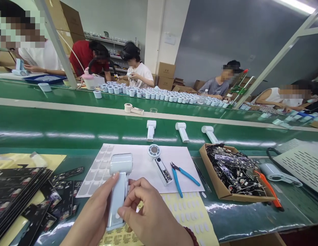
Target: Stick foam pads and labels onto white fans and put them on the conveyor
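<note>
My left hand is wrapped round the handle of a pale blue handheld fan housing, held upright over the bench. My right hand is closed in a pinch against the lower handle of the same housing, thumb pressing its side. Just beyond lies an open fan half with a circuit board showing, on a white sheet. Blue-handled cutters lie beside it. A yellow sheet of small pads lies under my right hand.
A cardboard box of circuit boards stands to the right, with another fan part beyond. Black board panels are stacked at left. Three white fans lie on the green conveyor. Several people work across the line behind rows of round parts.
</note>
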The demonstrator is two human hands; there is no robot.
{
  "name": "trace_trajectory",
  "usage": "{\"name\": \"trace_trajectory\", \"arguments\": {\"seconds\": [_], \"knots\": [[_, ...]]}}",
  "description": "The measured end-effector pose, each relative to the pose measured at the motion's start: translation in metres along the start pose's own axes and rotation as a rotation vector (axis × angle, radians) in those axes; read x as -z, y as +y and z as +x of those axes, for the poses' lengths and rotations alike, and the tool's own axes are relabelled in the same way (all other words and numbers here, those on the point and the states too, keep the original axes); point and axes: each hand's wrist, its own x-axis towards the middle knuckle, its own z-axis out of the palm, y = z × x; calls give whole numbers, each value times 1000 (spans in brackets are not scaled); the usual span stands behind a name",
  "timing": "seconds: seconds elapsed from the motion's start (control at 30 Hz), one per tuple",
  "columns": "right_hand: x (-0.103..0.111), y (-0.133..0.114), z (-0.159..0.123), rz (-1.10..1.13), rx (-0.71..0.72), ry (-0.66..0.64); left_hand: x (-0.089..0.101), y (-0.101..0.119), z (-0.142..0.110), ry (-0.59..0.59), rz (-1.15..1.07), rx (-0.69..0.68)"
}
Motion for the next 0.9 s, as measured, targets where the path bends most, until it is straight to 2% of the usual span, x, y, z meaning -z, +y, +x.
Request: {"name": "trace_trajectory", "arguments": {"seconds": [0.13, 0.27, 0.4, 0.47, 0.5, 0.57, 0.67, 0.77, 0.9], "knots": [[-3, 4, 1, -71, 36, 34, 5, -2, 9, -30, 23, -9], [-10, 11, 0, -128, 173, 82, 1, -1, 10, -47, 14, -35], [-13, 15, -1, 113, 308, 226, -7, 9, 5, -23, 3, 53], [-10, 18, 5, 208, 299, 314, -10, 20, 8, -45, 41, 54], [-8, 20, 9, 198, 269, 334, -12, 28, 12, -60, 72, 8], [-5, 24, 20, 56, 168, 292, -16, 48, 25, -100, 137, -129], [-8, 26, 37, -318, 82, 118, -24, 83, 60, -133, 226, -280], [-22, 23, 54, -633, 139, -17, -34, 110, 103, -143, 319, -330], [-47, 14, 82, -900, 245, -40, -42, 125, 153, -114, 435, -380]]}}
